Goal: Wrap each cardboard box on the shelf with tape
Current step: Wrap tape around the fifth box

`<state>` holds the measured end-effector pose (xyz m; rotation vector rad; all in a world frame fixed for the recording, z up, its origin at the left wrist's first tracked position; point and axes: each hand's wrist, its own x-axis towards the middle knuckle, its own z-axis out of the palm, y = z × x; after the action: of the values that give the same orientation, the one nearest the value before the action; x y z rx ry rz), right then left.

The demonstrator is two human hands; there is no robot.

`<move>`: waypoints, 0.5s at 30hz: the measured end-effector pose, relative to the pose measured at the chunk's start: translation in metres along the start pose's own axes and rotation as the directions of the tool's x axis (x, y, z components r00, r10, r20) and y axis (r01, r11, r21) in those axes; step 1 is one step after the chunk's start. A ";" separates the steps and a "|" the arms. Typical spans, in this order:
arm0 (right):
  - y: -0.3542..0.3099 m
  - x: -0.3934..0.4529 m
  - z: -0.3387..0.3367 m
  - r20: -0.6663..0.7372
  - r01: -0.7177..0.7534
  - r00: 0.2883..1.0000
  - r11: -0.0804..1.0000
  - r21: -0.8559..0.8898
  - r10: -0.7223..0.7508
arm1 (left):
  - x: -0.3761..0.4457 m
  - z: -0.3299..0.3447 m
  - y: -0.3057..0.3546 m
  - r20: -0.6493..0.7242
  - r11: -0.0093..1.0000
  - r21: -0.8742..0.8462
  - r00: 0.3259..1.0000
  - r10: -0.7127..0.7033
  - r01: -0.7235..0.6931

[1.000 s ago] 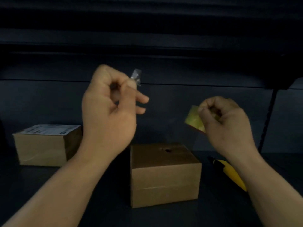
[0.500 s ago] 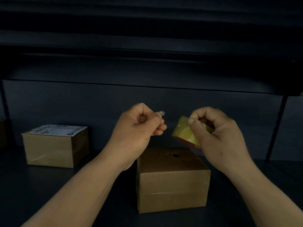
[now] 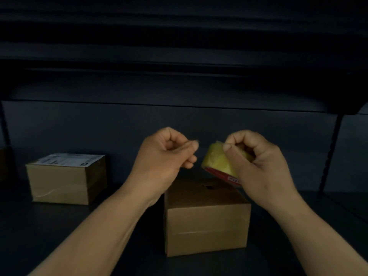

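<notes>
Your right hand is gripping the tape roll, fingers curled over its top and thumb pressing its yellowish outer wrap. The roll is sitting tilted in that grip: its round face with the red core edge is turning down and toward you, so its axis is slanting rather than lying level, and its outer band is facing your left hand. That hand is hovering just beside the roll, apart from it by a narrow gap, with its fingers curled and thumb pressing against the forefinger in a pinch. Whether it is pinching a bit of tape is not something you can tell here; the spot at the fingertips is too dark and blurred.

Directly beneath both hands, the near cardboard box is standing on the dark shelf, well below the roll and not touching it. Its flaps are lying closed, with a small dark hole showing in the top face near the far edge, right under the roll. A pale horizontal line is running across its front face, low down. What is inside it is hidden.

Farther out, well to the left of your left hand and nearer the back panel, a second cardboard box is resting closed on the same shelf, carrying a white printed label on its top. Its contents are hidden too. Beyond your hands, the shelf's back panel and the underside of the shelf above are lying in deep shadow.
</notes>
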<state>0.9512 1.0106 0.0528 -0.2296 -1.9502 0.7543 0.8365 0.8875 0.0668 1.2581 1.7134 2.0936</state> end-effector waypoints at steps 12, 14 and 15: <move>0.000 -0.001 0.003 0.028 0.114 0.993 0.992 -0.046 -0.113 | -0.001 -0.004 -0.002 0.067 0.985 0.158 0.996 0.060 -0.070; 0.000 -0.002 0.003 0.039 0.135 0.990 0.989 -0.054 -0.133 | -0.004 -0.002 0.001 0.161 0.980 0.175 0.984 0.071 -0.099; 0.000 -0.002 0.003 0.047 0.150 0.988 0.987 -0.062 -0.147 | -0.005 0.000 0.002 0.194 0.971 0.202 0.977 0.091 -0.130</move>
<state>0.9498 1.0085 0.0502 -0.1072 -2.0092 0.6026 0.8406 0.8844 0.0660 1.5881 1.8618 1.8179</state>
